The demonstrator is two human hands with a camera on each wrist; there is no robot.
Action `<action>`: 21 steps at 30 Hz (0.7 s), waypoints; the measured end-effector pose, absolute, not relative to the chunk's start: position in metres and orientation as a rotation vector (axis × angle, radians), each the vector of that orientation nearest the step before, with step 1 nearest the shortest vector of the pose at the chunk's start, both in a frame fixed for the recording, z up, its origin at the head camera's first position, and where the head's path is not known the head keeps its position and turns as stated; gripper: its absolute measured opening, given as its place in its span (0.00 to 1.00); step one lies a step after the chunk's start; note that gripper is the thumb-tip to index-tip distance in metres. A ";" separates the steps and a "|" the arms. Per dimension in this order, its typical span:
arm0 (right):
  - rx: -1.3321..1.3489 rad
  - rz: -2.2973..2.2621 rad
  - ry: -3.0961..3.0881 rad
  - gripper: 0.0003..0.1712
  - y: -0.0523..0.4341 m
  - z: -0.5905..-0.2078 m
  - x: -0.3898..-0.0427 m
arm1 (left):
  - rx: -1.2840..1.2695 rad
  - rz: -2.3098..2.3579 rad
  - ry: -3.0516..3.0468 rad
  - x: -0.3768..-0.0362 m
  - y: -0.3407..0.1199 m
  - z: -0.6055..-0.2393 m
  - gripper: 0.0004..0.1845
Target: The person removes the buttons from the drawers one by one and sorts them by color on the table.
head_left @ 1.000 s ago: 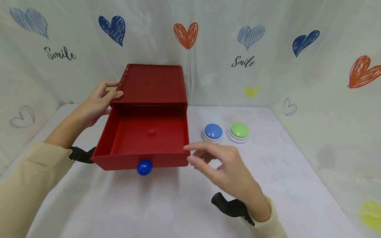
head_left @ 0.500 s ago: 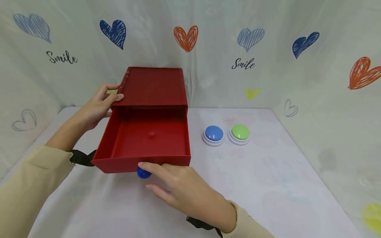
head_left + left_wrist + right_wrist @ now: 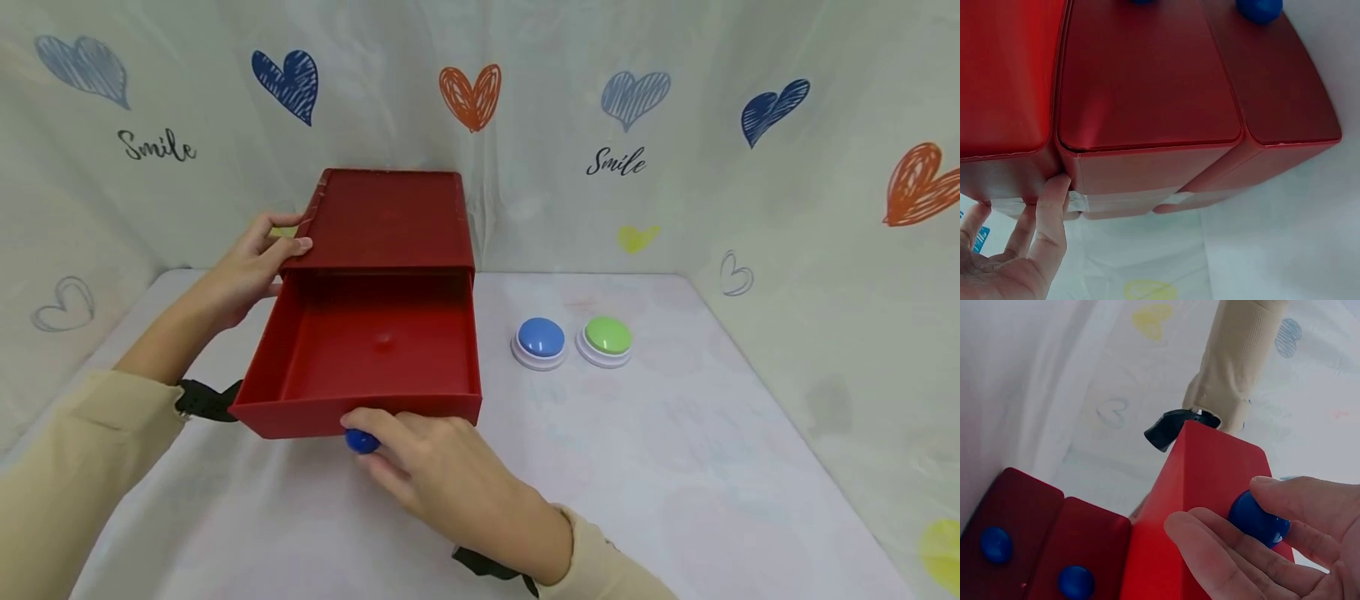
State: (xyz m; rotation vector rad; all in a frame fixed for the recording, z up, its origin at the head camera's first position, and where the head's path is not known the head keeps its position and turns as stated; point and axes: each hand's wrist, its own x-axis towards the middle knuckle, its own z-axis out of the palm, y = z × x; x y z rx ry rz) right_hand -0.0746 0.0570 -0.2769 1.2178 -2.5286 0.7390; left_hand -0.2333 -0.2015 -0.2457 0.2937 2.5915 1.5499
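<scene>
A red cabinet (image 3: 390,218) of stacked drawers stands on the table, its top drawer (image 3: 382,358) pulled far out with a bare interior. My left hand (image 3: 243,267) rests against the cabinet's upper left side, thumb at the top edge. In the left wrist view, its fingers (image 3: 1050,225) extend along that side. At the drawer's front, my right hand (image 3: 442,462) pinches the round blue knob (image 3: 1254,519) between thumb and fingers. Below, the lower drawers are shut, with blue knobs (image 3: 1076,582) of their own; the head view hides them.
A blue push button (image 3: 542,337) and a green push button (image 3: 608,335) on white bases sit to the right of the cabinet. Behind the white table (image 3: 675,467) hangs a pale curtain (image 3: 540,208) printed with hearts.
My right hand has come leftward from the drawer's right corner to the blue knob and closed its fingers and thumb on it. The left hand stays on the cabinet's side.
</scene>
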 end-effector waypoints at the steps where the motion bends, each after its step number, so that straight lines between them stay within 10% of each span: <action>1: 1.216 0.747 -2.527 0.20 0.057 -0.277 -0.075 | 0.293 1.551 2.591 -0.233 -0.202 -0.246 0.29; 21: 1.108 0.868 -2.592 0.21 0.051 -0.273 -0.083 | 0.293 1.537 2.605 -0.232 -0.203 -0.248 0.29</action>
